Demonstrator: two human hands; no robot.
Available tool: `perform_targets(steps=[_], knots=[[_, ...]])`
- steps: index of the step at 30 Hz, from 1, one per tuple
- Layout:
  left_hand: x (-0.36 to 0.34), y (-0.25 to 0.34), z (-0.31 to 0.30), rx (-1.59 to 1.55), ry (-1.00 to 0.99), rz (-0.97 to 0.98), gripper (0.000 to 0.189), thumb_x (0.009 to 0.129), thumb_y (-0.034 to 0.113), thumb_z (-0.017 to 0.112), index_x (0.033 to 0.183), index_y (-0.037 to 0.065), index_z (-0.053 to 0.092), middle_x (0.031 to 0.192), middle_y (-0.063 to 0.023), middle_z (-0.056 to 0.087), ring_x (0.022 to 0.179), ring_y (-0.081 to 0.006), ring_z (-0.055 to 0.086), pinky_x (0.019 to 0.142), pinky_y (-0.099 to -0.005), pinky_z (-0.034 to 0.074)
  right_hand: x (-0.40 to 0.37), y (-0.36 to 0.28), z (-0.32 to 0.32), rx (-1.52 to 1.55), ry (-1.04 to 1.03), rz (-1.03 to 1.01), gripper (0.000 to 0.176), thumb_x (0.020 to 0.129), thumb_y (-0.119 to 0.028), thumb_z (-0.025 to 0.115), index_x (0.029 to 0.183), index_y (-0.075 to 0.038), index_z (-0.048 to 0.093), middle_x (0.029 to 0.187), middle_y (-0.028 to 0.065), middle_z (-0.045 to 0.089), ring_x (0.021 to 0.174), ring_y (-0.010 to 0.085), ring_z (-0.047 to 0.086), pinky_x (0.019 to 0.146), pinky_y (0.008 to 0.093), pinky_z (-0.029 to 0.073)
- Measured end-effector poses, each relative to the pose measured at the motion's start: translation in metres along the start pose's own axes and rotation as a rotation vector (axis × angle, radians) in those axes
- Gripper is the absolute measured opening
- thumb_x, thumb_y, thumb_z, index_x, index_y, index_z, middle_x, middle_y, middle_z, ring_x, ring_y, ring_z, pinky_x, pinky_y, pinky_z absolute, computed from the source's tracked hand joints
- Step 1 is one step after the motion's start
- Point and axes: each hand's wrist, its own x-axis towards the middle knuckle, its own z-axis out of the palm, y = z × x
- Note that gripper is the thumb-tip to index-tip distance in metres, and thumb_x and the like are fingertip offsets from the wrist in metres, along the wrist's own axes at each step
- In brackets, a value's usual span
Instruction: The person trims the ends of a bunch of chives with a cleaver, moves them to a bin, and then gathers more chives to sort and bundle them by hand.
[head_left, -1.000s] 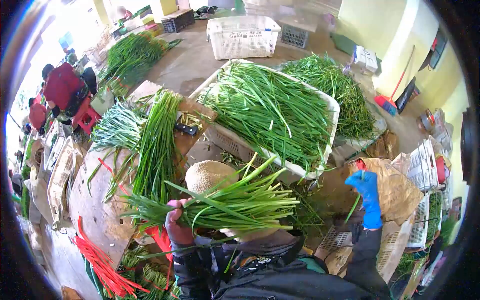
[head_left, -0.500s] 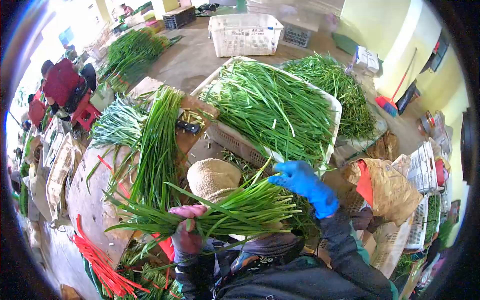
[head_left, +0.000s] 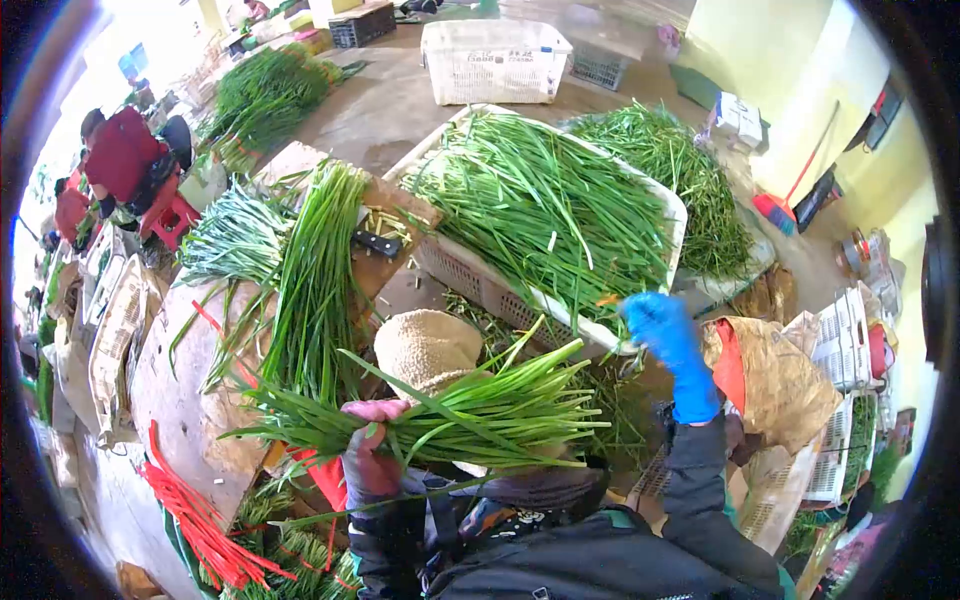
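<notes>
My left hand (head_left: 368, 450), in a dark and pink glove, grips a thick bunch of green chives (head_left: 470, 408) near its root end, held level in front of me. My right hand (head_left: 665, 335), in a blue glove, is raised to the right of the bunch, closed near the rim of a white crate (head_left: 640, 190) heaped with loose chives (head_left: 540, 215). Whether its fingers hold anything is not visible. A tan knitted hat (head_left: 425, 350) shows behind the bunch.
A wooden board (head_left: 190, 400) on the left carries sorted chives (head_left: 310, 280), a black-handled knife (head_left: 378, 243) and red ties (head_left: 195, 520). More chive piles (head_left: 690, 190) lie on the floor, with an empty white crate (head_left: 495, 60) behind. People in red (head_left: 125, 165) sit far left.
My right hand has left the tips of the held bunch and moved right and up towards the crate's rim. The bunch in my left hand has barely moved.
</notes>
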Motion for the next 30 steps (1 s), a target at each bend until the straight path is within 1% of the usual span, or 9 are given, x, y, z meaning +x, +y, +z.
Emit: perform_targets(steps=[1, 5, 11, 14, 19, 20, 26, 28, 30], knots=[[0.000, 0.001, 0.000, 0.022, 0.022, -0.003, 0.020, 0.071, 0.010, 0.057, 0.088, 0.004, 0.050, 0.084, -0.0130, 0.057, 0.088, -0.0286, 0.055, 0.089, -0.0429, 0.042, -0.004, 0.010, 0.000, -0.496, -0.113, 0.026, 0.022, 0.084, -0.020, 0.063, 0.095, -0.001, 0.065, 0.083, 0.0075, 0.068, 0.066, 0.0149, 0.060, 0.063, 0.0303, 0.050], [0.004, -0.005, -0.009, 0.049, 0.037, -0.001, 0.018, 0.068, 0.009, 0.054, 0.085, 0.004, 0.049, 0.083, -0.0123, 0.056, 0.086, -0.0289, 0.054, 0.089, -0.0428, 0.041, -0.020, 0.053, 0.026, -0.091, -0.132, -0.026, 0.042, 0.081, -0.018, 0.069, 0.117, -0.001, 0.058, 0.093, 0.0045, 0.064, 0.081, 0.0123, 0.058, 0.074, 0.0282, 0.049], [0.014, -0.005, -0.012, -0.012, -0.089, -0.073, 0.018, 0.069, 0.013, 0.056, 0.084, 0.005, 0.048, 0.082, -0.0109, 0.054, 0.086, -0.0274, 0.052, 0.089, -0.0433, 0.040, 0.020, 0.007, 0.072, 0.267, -0.373, -0.088, 0.042, 0.079, -0.018, 0.070, 0.115, 0.001, 0.058, 0.101, 0.0102, 0.066, 0.088, 0.0108, 0.058, 0.077, 0.0280, 0.049], [0.013, -0.006, -0.015, -0.055, -0.039, -0.086, 0.018, 0.071, 0.014, 0.056, 0.083, 0.005, 0.048, 0.082, -0.0109, 0.054, 0.086, -0.0273, 0.052, 0.089, -0.0431, 0.040, 0.026, 0.003, 0.088, 0.275, -0.557, 0.106, 0.023, 0.081, -0.015, 0.069, 0.098, 0.001, 0.065, 0.078, 0.0029, 0.065, 0.068, 0.0078, 0.057, 0.063, 0.0235, 0.049], [0.012, -0.015, -0.030, 0.024, 0.050, -0.103, 0.013, 0.072, 0.012, 0.054, 0.082, 0.005, 0.048, 0.082, -0.0105, 0.055, 0.086, -0.0257, 0.053, 0.089, -0.0412, 0.040, 0.019, 0.019, 0.052, 0.218, -0.379, 0.015, 0.011, 0.080, -0.012, 0.066, 0.077, -0.002, 0.065, 0.066, 0.0011, 0.061, 0.061, 0.0068, 0.053, 0.056, 0.0243, 0.045], [0.014, -0.015, -0.033, -0.027, 0.022, -0.116, 0.013, 0.072, 0.011, 0.054, 0.081, 0.005, 0.048, 0.081, -0.0100, 0.054, 0.086, -0.0252, 0.052, 0.089, -0.0406, 0.040, 0.019, 0.023, 0.036, 0.077, -0.299, -0.138, 0.013, 0.081, -0.014, 0.064, 0.077, -0.002, 0.065, 0.065, 0.0007, 0.060, 0.060, 0.0063, 0.052, 0.056, 0.0243, 0.044], [0.017, -0.019, -0.032, -0.166, -0.046, -0.152, 0.012, 0.070, 0.008, 0.053, 0.080, 0.006, 0.046, 0.080, -0.0085, 0.053, 0.087, -0.0242, 0.052, 0.089, -0.0399, 0.039, -0.005, 0.064, -0.016, -0.105, -0.164, 0.031, 0.023, 0.085, -0.023, 0.061, 0.077, -0.002, 0.064, 0.065, 0.0003, 0.059, 0.059, 0.0068, 0.053, 0.055, 0.0250, 0.045], [0.017, -0.016, -0.024, -0.194, -0.060, -0.158, 0.012, 0.070, 0.008, 0.053, 0.080, 0.006, 0.047, 0.079, -0.0082, 0.053, 0.086, -0.0241, 0.052, 0.089, -0.0401, 0.039, -0.010, 0.046, -0.005, 0.213, -0.198, 0.100, 0.027, 0.087, -0.026, 0.061, 0.078, 0.000, 0.063, 0.066, 0.0004, 0.060, 0.058, 0.0074, 0.053, 0.055, 0.0253, 0.046], [0.013, -0.010, -0.014, -0.082, 0.085, -0.178, 0.013, 0.070, 0.008, 0.054, 0.082, 0.006, 0.048, 0.080, -0.0077, 0.053, 0.085, -0.0238, 0.052, 0.090, -0.0402, 0.039, -0.008, 0.043, 0.019, 0.321, -0.248, -0.073, 0.034, 0.087, -0.028, 0.063, 0.102, 0.002, 0.063, 0.078, 0.0027, 0.063, 0.068, 0.0096, 0.057, 0.064, 0.0260, 0.048]])
